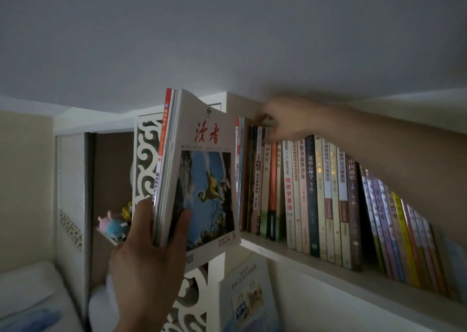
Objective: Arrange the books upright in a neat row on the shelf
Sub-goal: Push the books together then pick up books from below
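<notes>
At far left we see a white carved panel (145, 155) and plush toys (115, 224). Our left hand (149, 251) grips a stack of magazines (202, 170) upright, off the white shelf (316, 263). Our right hand (285, 119) reaches the standing books (310, 195); its grip is blurred, so we cannot tell.

A row of books (328, 200) stood upright on the shelf (316, 263). Left of the row, the left hand (141, 261) held a stack of magazines (199, 170). The right hand (285, 119) rested on the tops of the row's leftmost books.
</notes>
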Demonstrator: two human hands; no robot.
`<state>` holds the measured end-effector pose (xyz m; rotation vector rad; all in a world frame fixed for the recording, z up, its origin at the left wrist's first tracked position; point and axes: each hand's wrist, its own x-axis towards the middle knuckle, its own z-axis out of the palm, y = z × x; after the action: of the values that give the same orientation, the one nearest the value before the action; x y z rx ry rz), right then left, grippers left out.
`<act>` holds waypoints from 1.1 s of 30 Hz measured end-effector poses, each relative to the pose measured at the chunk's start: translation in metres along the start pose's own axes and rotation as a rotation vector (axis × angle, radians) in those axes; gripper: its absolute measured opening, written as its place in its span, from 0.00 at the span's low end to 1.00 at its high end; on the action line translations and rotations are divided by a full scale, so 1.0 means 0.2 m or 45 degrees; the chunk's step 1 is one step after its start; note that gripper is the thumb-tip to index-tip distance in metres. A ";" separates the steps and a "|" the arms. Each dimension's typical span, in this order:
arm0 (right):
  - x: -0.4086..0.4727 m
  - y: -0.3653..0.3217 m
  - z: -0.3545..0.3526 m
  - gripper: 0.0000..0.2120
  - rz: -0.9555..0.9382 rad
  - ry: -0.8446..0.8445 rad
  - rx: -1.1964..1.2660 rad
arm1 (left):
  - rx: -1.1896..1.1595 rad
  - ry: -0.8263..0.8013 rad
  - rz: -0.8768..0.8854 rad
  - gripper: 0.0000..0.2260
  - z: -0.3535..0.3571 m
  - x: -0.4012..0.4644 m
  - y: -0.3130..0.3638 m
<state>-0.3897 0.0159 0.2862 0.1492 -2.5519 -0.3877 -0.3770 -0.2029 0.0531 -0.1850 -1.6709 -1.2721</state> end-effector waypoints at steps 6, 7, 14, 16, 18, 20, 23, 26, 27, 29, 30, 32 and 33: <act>0.10 0.10 0.06 0.23 -0.104 -0.032 0.177 | 0.092 0.014 0.052 0.13 0.05 0.01 0.02; 0.10 0.11 0.07 0.23 -0.108 -0.028 0.222 | 0.112 0.018 0.057 0.13 0.06 0.01 0.02; 0.09 0.15 0.08 0.21 -0.159 -0.081 0.288 | 0.116 0.100 0.038 0.13 0.13 0.01 0.04; 0.09 0.15 0.08 0.22 -0.171 -0.081 0.270 | 0.119 0.117 0.035 0.13 0.14 0.01 0.04; 0.10 0.15 0.08 0.23 -0.164 -0.081 0.268 | 0.108 0.124 0.035 0.13 0.16 0.00 0.04; 0.10 0.16 0.09 0.23 -0.162 -0.073 0.260 | 0.108 0.134 0.041 0.13 0.17 -0.01 0.03; 0.11 0.17 0.10 0.20 -0.174 -0.076 0.262 | 0.137 0.159 0.073 0.13 0.18 -0.04 0.01; 0.11 0.18 0.10 0.21 -0.200 -0.069 0.240 | 0.137 0.162 0.108 0.13 0.19 -0.05 0.01; 0.11 0.18 0.10 0.22 -0.205 -0.074 0.232 | 0.147 0.157 0.118 0.13 0.19 -0.05 0.00; 0.12 0.19 0.11 0.25 -0.189 -0.103 0.251 | 0.170 0.142 0.135 0.13 0.19 -0.05 0.00; 0.12 0.18 0.11 0.29 -0.181 -0.121 0.273 | 0.174 0.136 0.139 0.13 0.19 -0.05 0.00; 0.14 0.17 0.10 0.40 -0.185 -0.148 0.332 | 0.180 0.140 0.130 0.13 0.19 -0.04 0.00; 0.16 0.16 0.09 0.44 -0.195 -0.158 0.353 | 0.183 0.144 0.124 0.13 0.19 -0.04 0.00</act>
<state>-0.4269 0.0459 0.2965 0.4372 -2.7160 -0.0995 -0.3962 -0.1700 0.0482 -0.1045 -1.6290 -1.0670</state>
